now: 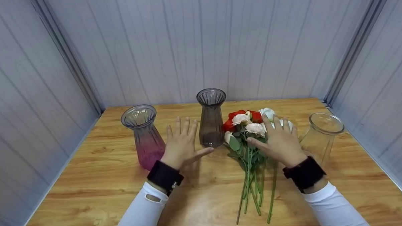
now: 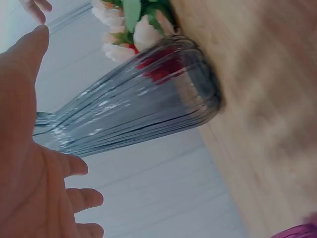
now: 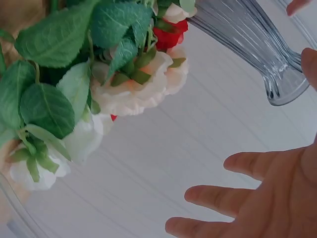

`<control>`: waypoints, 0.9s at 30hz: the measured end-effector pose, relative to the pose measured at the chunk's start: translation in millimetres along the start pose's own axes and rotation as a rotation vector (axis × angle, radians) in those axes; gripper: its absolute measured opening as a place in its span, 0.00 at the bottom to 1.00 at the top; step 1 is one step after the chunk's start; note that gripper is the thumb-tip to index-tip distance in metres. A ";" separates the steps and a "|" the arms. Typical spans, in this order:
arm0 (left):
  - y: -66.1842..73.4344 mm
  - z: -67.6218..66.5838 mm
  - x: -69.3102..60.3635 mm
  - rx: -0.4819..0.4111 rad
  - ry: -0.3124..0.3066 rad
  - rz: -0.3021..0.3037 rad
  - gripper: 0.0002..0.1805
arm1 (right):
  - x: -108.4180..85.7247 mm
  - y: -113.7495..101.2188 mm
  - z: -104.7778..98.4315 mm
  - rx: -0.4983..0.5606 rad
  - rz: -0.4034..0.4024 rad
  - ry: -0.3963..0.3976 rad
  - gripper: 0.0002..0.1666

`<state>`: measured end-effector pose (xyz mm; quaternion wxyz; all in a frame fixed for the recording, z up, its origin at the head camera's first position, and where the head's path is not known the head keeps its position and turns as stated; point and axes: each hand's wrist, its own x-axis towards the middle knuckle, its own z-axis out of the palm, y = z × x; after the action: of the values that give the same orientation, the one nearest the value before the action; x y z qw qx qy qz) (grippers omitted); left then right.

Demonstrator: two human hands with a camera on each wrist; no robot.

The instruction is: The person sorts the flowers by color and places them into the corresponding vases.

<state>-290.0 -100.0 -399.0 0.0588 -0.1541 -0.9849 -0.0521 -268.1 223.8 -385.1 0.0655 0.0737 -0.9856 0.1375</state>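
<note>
My left hand (image 1: pixel 182 145) hovers with fingers spread between a pink-tinted glass vase (image 1: pixel 148 141) and a smoky grey glass vase (image 1: pixel 211 122); it holds nothing. Above the flowers my right hand (image 1: pixel 282 142) is held out, fingers spread and palm bare in the right wrist view. Beneath and beside it lies a bunch of artificial flowers (image 1: pixel 255 128), red, pale pink and white, their green stems pointing toward me. A clear glass vase (image 1: pixel 320 139) stands to the right of that hand. In the left wrist view the grey vase (image 2: pixel 133 99) looks upright and unfilled.
The wooden table (image 1: pixel 99 183) is boxed in by pale panel walls (image 1: pixel 185 43) at the back and both sides. The grey vase stands farther back than the other two vases.
</note>
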 end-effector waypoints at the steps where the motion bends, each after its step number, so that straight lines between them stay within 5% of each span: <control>1: 1.0 -3.5 0.5 0.007 0.008 0.007 0.65 | -0.1 0.2 -1.4 -0.006 -0.004 0.006 0.64; 16: -0.3 -59.5 -0.9 0.098 0.063 0.055 0.49 | -0.4 -3.7 -10.9 0.000 -0.020 -0.014 0.63; 27: -16.6 -101.2 -9.9 0.172 0.202 0.087 0.30 | 3.2 -7.6 -20.9 0.023 -0.045 -0.051 0.49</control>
<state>-275.7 -130.9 -301.8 0.1727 -0.1849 -0.9673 0.0200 -267.8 222.0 -362.7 0.0428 0.1003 -0.9834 0.1453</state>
